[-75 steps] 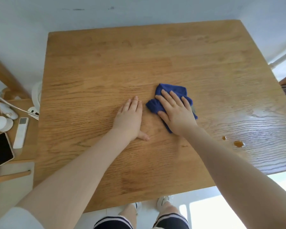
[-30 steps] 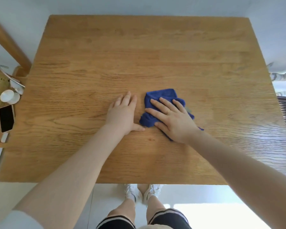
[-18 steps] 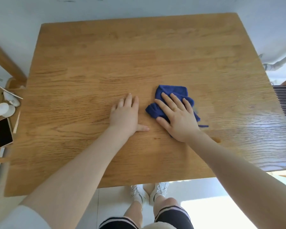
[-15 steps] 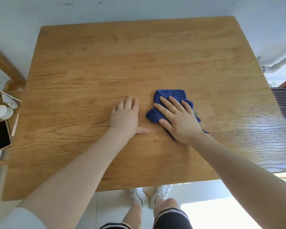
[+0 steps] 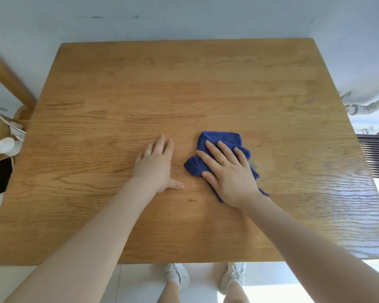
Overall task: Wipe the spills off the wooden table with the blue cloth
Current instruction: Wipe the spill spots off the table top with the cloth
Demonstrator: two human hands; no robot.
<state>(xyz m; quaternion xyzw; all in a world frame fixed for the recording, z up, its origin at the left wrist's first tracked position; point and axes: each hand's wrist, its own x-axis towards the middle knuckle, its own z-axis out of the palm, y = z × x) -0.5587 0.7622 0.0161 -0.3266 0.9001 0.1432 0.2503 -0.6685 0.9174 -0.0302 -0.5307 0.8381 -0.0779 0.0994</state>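
Note:
The blue cloth [image 5: 222,138] lies crumpled near the middle of the wooden table [image 5: 184,88]. My right hand [image 5: 228,173] presses flat on it with straight, spread fingers, covering most of it. My left hand [image 5: 155,165] rests flat on the bare wood just left of the cloth, thumb out toward it, not touching it. A small dark speck [image 5: 192,200] sits on the wood below the two hands. A faint smear shows right of the cloth. The wood at the right edge is glossy with glare.
A chair back [image 5: 9,82] stands at the left. Beside the table's left edge lie a phone [image 5: 2,174] and a white round object [image 5: 6,145]. A pipe [image 5: 368,104] and a slatted grille [image 5: 374,156] are at the right. My feet [image 5: 206,278] stand below the near edge.
The cloth under my right hand has stayed near the table's middle with small shifts. The brown drops seen near the right edge 2.5 s ago are out of sight now. My left hand stayed put.

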